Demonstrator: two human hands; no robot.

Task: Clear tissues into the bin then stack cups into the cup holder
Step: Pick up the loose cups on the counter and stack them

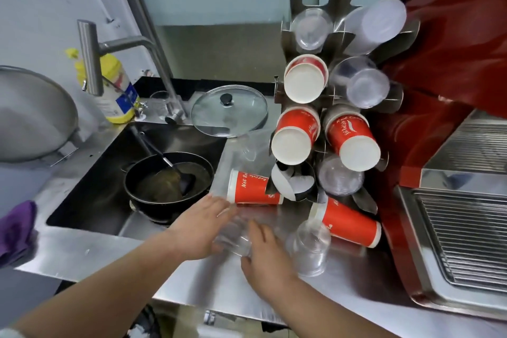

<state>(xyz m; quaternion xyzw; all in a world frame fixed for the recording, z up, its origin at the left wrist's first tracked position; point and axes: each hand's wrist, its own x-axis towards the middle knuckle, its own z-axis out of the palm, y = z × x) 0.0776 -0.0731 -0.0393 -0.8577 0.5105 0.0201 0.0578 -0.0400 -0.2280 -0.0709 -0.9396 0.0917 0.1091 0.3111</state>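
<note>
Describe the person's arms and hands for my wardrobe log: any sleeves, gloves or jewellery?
Both forearms are bare as far as the picture shows. The left hand and right hand wear no gloves, and no rings, watch or bracelet show. A pale edge by the left arm at the bottom left corner may be a sleeve; unclear.

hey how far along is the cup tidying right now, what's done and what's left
No tissues show on the steel counter, so that part looks done. The cup holder already carries several red and clear cups. Both hands, left hand and right hand, are around a clear cup. Left: two red cups lying on the counter and an upside-down clear cup.
</note>
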